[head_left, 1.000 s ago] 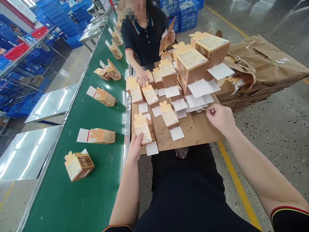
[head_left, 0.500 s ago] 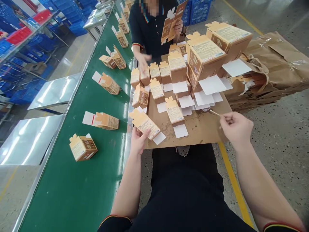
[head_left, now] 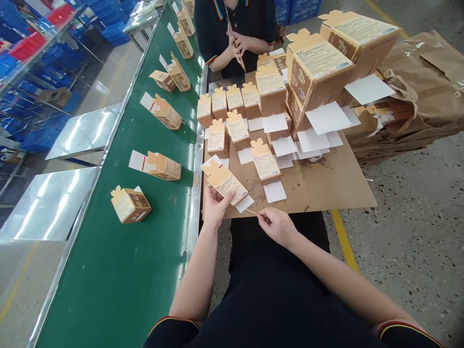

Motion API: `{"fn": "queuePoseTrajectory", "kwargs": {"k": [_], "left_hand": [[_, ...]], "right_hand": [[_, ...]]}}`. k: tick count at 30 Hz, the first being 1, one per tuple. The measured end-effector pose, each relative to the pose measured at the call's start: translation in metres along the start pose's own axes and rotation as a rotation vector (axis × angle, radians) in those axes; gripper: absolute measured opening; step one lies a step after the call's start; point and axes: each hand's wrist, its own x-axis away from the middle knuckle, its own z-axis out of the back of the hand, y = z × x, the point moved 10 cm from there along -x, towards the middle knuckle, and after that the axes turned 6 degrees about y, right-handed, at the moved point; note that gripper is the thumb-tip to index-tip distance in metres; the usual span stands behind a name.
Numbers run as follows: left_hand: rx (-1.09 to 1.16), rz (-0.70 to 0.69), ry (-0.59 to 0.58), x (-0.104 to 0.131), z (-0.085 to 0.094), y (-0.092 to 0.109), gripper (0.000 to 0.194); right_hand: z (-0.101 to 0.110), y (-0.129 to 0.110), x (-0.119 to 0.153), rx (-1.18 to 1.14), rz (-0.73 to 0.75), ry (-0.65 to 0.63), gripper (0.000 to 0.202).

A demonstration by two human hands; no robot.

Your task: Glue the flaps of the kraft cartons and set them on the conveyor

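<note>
At lower centre of the frame, one left hand [head_left: 216,205] pinches one tan printed cardboard box [head_left: 229,186] above one brown cardboard sheet [head_left: 315,186], while one right hand [head_left: 279,226] grips one thin pale stick [head_left: 251,211] near its white flap [head_left: 245,204].

Look here: glossy green belt [head_left: 126,270] at ten o'clock from the worker, shiny metal rail [head_left: 195,212] beside it, smooth matt card boxes [head_left: 266,164] at twelve, crinkled brown paper wrapping [head_left: 431,84] at two!

We're looking at red plastic bins [head_left: 27,47] near blue plastic crates [head_left: 118,30]. Here, a yellow line [head_left: 343,239] crosses the speckled grey floor [head_left: 406,241].
</note>
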Motion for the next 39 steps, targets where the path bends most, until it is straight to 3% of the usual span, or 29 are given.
{"fn": "queuePoseTrajectory", "kwargs": {"k": [5, 12, 17, 24, 28, 30, 31, 33, 36, 39], "left_hand": [[0.001, -0.017, -0.006, 0.003, -0.003, 0.003, 0.085], [-0.085, -0.125, -0.031, 0.021, -0.009, 0.008, 0.093], [-0.285, -0.214, 0.013, 0.038, -0.001, 0.006, 0.088], [-0.351, -0.173, -0.076, 0.036, -0.009, -0.003, 0.075], [-0.402, -0.216, -0.083, 0.036, -0.016, 0.005, 0.073], [-0.422, -0.228, -0.053, 0.034, -0.011, 0.009, 0.074], [-0.412, -0.218, -0.007, 0.031, -0.002, 0.011, 0.076], [-0.364, -0.189, 0.142, 0.023, 0.035, 0.018, 0.080], [-0.270, -0.205, 0.428, 0.012, 0.118, 0.038, 0.090], [-0.219, -0.226, 0.636, 0.008, 0.196, 0.054, 0.101]], "right_hand": [[0.011, 0.010, -0.001, 0.033, -0.035, 0.035, 0.025], [0.066, 0.001, 0.004, -0.020, -0.026, 0.246, 0.021], [0.091, 0.000, 0.016, -0.067, -0.071, 0.302, 0.019], [0.093, 0.010, 0.025, -0.081, -0.153, 0.318, 0.025], [0.087, 0.008, 0.021, -0.082, -0.145, 0.313, 0.027], [0.088, 0.006, 0.018, -0.073, -0.130, 0.321, 0.028], [0.090, 0.004, 0.018, -0.066, -0.122, 0.329, 0.028], [0.095, 0.003, 0.017, -0.054, -0.107, 0.345, 0.028], [0.105, 0.008, 0.020, -0.040, -0.115, 0.368, 0.026], [0.112, 0.020, 0.023, -0.043, -0.169, 0.386, 0.027]]}}
